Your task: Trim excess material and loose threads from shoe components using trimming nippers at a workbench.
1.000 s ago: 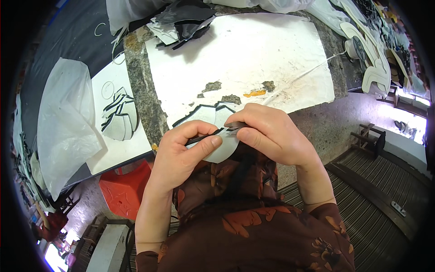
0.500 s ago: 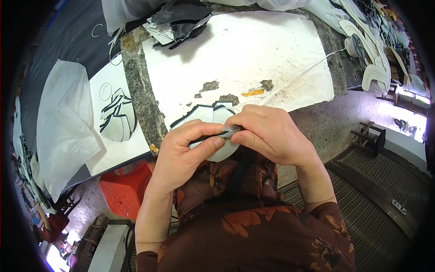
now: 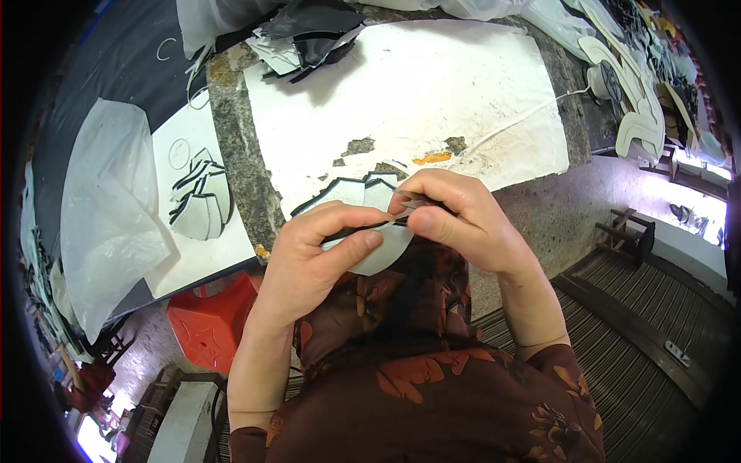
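Observation:
Over the near edge of the work table, my left hand (image 3: 309, 251) pinches a pale grey-white cut piece (image 3: 382, 251) with a black edge, thumb on the near side. My right hand (image 3: 471, 224) is closed just to its right, holding a small dark grey tool (image 3: 417, 204) between thumb and fingers. Its kind is hard to make out because the fingers cover most of it. More pale pieces with black edges (image 3: 336, 194) lie on the white board (image 3: 401, 85) just beyond my hands.
A spool (image 3: 603, 80) at the right trails a white cord (image 3: 525, 117) across the board. Black and white pieces (image 3: 309, 38) are heaped at the back. Similar pieces (image 3: 202, 208) and a plastic bag (image 3: 108, 216) lie at the left, above a red stool (image 3: 212, 320).
My right hand has shifted slightly up and away from the piece's black edge, taking the dark grey tool with it. My left hand keeps its pinch in nearly the same spot.

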Motion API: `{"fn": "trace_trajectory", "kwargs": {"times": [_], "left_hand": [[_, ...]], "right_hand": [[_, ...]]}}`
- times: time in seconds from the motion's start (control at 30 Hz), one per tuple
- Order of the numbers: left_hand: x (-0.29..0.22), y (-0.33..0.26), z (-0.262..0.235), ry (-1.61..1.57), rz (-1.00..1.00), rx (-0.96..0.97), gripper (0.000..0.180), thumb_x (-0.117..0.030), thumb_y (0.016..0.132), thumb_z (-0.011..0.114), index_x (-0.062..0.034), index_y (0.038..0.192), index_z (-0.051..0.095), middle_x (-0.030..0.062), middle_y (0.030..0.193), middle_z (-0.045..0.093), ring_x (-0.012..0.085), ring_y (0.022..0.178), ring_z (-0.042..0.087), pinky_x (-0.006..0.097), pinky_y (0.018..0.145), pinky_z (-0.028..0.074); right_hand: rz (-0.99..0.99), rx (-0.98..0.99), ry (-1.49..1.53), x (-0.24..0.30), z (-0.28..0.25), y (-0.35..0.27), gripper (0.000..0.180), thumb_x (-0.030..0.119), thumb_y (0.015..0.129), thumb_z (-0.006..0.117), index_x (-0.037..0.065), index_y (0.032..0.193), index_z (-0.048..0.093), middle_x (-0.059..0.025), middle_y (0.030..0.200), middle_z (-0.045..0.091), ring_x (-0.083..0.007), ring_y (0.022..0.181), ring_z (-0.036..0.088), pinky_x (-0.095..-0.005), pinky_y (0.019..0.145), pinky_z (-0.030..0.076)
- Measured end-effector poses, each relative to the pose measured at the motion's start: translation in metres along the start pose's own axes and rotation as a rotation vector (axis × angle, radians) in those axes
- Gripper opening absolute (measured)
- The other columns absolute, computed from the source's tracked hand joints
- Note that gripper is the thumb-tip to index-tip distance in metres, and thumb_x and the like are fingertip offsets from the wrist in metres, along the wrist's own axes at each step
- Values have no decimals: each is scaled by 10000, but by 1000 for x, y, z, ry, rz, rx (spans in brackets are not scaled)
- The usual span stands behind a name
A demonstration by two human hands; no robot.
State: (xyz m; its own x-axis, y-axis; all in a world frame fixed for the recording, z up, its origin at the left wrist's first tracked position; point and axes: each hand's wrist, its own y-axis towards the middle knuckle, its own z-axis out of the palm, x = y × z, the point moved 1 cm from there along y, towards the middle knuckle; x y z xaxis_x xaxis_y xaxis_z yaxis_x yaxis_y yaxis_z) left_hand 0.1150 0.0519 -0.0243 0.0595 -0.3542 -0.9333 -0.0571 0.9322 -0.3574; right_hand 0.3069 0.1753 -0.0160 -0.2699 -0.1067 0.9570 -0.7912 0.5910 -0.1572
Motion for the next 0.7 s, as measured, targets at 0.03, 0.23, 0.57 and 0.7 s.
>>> {"fn": "trace_trajectory", "kwargs": {"times": [0.03, 0.23, 0.57, 0.7], "left_hand": [[0, -3, 0, -18, 15, 4, 198, -98, 949, 744, -35, 1135, 769, 49, 975, 714, 132, 885, 659, 272, 791, 512], [-12, -20, -31, 16, 40, -21, 183, -32, 909, 743, -11, 1088, 775, 55, 995, 734, 134, 931, 669, 270, 849, 513], [1, -56, -147, 983, 154, -820, 432, -175, 895, 773, -5, 1286, 702, 76, 1245, 678, 175, 1145, 582, 323, 965, 457], [-15, -49, -116, 241, 194, -233, 536, -175, 849, 791, -23, 1349, 671, 42, 1248, 618, 181, 1146, 541, 328, 1019, 427]], "right_hand": [[3, 49, -40, 6, 2, 2, 168, 172, 963, 687, 10, 1008, 693, -77, 883, 669, -190, 800, 632, -310, 741, 489], [72, -34, -133, 2, 1, -5, 174, 136, 894, 746, 8, 997, 689, -96, 884, 677, -208, 786, 636, -323, 731, 502], [-147, 226, -211, 17, 25, 0, 221, 33, 828, 730, 77, 1042, 697, -76, 909, 690, -281, 832, 681, -359, 725, 538], [-236, 238, -209, 23, 36, 2, 231, 5, 810, 719, 104, 1019, 718, -57, 781, 630, -263, 697, 646, -384, 629, 503]]}}
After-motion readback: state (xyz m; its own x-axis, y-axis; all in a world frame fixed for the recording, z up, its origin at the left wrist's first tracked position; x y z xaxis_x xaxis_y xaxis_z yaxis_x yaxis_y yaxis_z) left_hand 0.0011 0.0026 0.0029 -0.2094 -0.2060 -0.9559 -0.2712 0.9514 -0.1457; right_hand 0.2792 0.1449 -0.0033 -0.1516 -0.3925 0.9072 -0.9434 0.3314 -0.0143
